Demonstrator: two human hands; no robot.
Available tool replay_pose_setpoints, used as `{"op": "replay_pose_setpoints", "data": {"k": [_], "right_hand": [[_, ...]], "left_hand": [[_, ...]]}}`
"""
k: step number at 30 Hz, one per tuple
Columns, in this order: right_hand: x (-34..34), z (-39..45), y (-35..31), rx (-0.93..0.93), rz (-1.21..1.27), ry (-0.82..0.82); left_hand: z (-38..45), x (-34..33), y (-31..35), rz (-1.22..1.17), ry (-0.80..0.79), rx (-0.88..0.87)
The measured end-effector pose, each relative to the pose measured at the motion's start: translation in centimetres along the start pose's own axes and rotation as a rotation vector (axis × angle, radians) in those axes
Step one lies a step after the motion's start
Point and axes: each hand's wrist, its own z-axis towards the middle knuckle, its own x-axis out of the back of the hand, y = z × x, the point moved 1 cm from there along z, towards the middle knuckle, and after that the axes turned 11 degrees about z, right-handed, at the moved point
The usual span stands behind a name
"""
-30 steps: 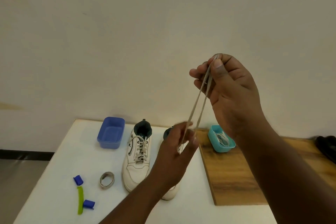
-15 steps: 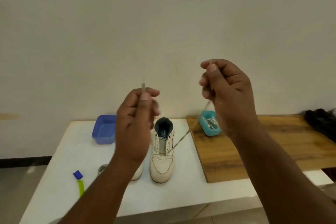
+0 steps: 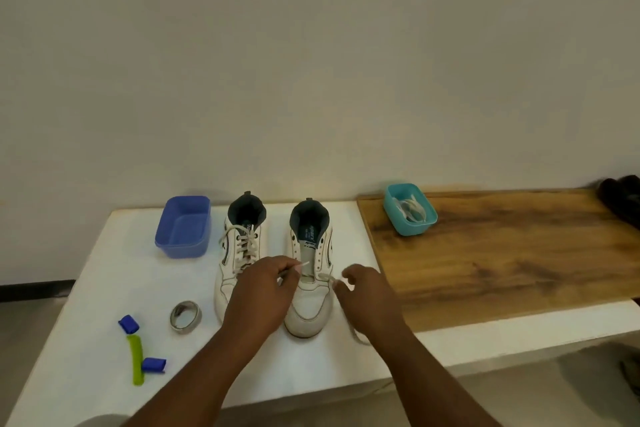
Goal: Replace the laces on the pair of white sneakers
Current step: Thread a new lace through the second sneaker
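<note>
Both hands have dropped from chest height to the right sneaker (image 3: 309,288), left hand (image 3: 263,291) and right hand (image 3: 363,295) each pinching a lace end (image 3: 304,264) at the lowest eyelets; threading begins.

- The two sneakers (image 3: 308,291) – off-white, smooth leather-like uppers with a dull sheen, dark cloth lining at the collars.
- lace (image 3: 325,277) – flat woven cloth, matt.
- blue tub (image 3: 183,229) and teal tub (image 3: 410,210) – smooth plastic (slightly glossy).
- White table (image 3: 104,288) – smooth, matt.
- Wooden board (image 3: 502,253) – grained, with a satin finish.
- ring (image 3: 186,316) – shiny metal, as it looks.
- Green strip (image 3: 136,359) – smooth plastic.
</note>
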Motion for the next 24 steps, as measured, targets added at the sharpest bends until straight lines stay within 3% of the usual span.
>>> {"op": "replay_pose_setpoints", "data": {"k": [4, 7, 10, 13, 20, 24], "right_hand": [[-1.4, 0.7, -2.4, 0.119, 0.144, 0.021], [-1.5, 0.7, -3.3, 0.196, 0.303, -0.069], [-1.3, 1.3, -3.1, 0.299, 0.251, -0.105], [-1.3, 2.1, -3.1, 0.243, 0.273, -0.101], [-2.0, 2.9, -2.9, 0.189, 0.483, -0.160], [-2.5, 3.0, -2.2, 0.133, 0.490, -0.096]], "left_hand": [[0.8, -2.0, -0.5, -0.010, -0.027, -0.011], [1.3, -2.1, -1.3, 0.027, -0.044, -0.028], [1.9, -2.1, -1.7, 0.055, -0.080, -0.065], [1.8, -2.3, -1.6, 0.073, -0.108, -0.121], [2.7, -2.3, -2.1, -0.250, -0.097, 0.034], [3.1, -2.8, -2.0, -0.158, -0.061, 0.039]]}}
